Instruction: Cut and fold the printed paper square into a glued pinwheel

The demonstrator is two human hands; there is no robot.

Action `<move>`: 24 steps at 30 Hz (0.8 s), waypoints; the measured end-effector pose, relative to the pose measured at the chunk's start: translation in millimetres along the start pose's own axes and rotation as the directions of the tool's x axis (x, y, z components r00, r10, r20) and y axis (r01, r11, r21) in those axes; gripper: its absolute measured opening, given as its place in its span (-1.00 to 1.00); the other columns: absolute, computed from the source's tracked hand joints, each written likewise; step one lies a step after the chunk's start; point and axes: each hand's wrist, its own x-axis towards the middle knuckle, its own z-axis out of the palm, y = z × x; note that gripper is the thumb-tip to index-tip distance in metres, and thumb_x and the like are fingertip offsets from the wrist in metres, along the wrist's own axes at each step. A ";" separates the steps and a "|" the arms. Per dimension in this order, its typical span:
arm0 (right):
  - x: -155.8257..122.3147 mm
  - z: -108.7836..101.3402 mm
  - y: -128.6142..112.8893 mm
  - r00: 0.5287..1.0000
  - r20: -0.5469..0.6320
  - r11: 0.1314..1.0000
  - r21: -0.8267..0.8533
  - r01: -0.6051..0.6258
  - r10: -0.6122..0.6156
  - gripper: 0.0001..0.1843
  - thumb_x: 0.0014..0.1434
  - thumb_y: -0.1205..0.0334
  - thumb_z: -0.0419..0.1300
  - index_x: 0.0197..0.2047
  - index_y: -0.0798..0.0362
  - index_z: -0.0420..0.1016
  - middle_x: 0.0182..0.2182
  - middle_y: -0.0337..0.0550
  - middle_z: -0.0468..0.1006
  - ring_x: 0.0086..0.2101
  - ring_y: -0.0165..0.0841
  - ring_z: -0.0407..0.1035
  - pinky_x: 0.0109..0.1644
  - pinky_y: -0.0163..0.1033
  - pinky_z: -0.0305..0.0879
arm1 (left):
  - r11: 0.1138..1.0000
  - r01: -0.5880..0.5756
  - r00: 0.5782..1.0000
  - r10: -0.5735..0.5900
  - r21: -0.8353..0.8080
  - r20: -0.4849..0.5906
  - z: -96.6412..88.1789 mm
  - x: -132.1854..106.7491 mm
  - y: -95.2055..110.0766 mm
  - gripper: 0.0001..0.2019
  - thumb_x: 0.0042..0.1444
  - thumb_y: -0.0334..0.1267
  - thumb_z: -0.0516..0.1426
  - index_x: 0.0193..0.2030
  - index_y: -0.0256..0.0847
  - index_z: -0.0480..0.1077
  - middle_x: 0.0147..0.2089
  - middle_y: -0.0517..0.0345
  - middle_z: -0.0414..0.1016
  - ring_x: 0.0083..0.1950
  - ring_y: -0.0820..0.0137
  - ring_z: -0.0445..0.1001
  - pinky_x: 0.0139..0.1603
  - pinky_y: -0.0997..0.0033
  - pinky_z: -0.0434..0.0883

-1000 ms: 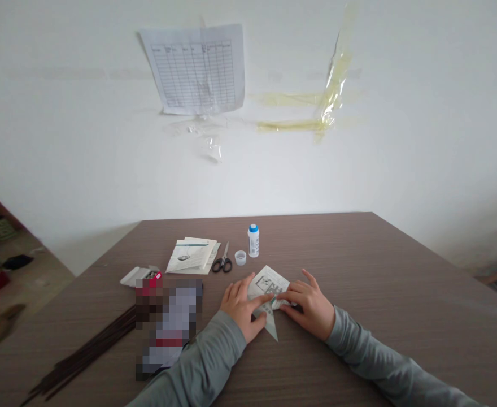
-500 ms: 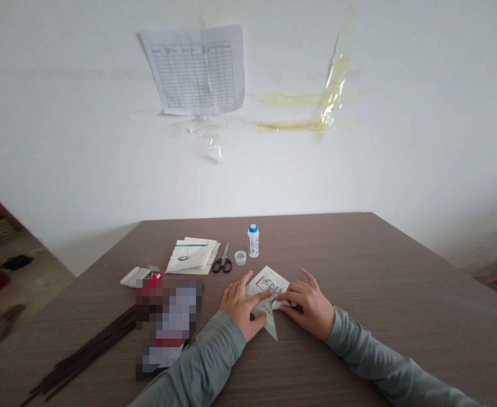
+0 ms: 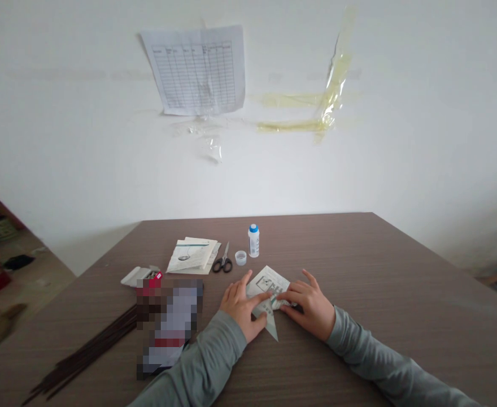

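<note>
A folded piece of printed paper (image 3: pixel 267 279) lies on the table between my hands, one pointed corner aimed toward me. My left hand (image 3: pixel 243 308) rests over its left side, fingers spread, the index finger reaching across the print and the thumb near the lower point. At the right edge, my right hand (image 3: pixel 306 303) has its thumb and fingertips closed on the paper, while another finger is raised. Part of the paper is hidden under both hands. Just beyond it stand a white glue bottle (image 3: pixel 253 243) with a blue top and a clear cap (image 3: pixel 240 258).
Black-handled scissors (image 3: pixel 222 263) lie beside a stack of folded printed sheets (image 3: pixel 193 255). To the left are an opened small box (image 3: pixel 142 276), a bundle of thin dark sticks (image 3: pixel 87 353) and a blurred-out flat object (image 3: pixel 172 322). A white wall (image 3: pixel 274 181) bounds the table's far edge.
</note>
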 end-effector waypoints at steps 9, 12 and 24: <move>-0.1 1.8 1.5 1.000 -0.002 1.000 -0.002 0.007 -0.007 -0.78 0.66 0.10 0.47 0.19 -0.36 0.98 -0.13 -0.13 0.93 -0.08 0.01 0.89 0.71 0.58 0.55 | 1.000 0.013 1.000 -0.013 0.017 -0.003 0.6 1.7 -0.5 -0.34 0.26 -0.12 0.60 0.52 0.23 0.87 0.93 -0.16 0.44 0.75 -0.44 0.59 0.84 -0.58 0.48; -0.1 1.9 1.8 1.000 -0.009 1.000 -0.002 0.008 -0.008 -0.81 0.65 0.08 0.49 0.16 -0.38 0.99 -0.14 -0.13 0.93 -0.09 0.00 0.88 0.71 0.59 0.55 | 1.000 0.003 1.000 -0.003 0.003 -0.013 -1.4 1.7 -0.9 -0.30 0.25 -0.14 0.60 0.55 0.25 0.84 0.93 -0.16 0.44 0.71 -0.40 0.64 0.79 -0.59 0.53; 1.4 -1.5 -1.4 1.000 -0.014 1.000 -0.017 0.004 -0.004 -0.74 0.60 0.13 0.50 0.15 -0.49 0.97 -0.16 -0.17 0.92 -0.09 0.04 0.90 0.66 0.54 0.61 | 0.999 -0.021 1.000 0.021 -0.025 -0.018 -21.0 -2.2 9.3 -0.48 0.31 -0.25 0.55 0.36 0.29 0.95 0.89 -0.03 0.54 0.71 -0.43 0.65 0.81 -0.55 0.54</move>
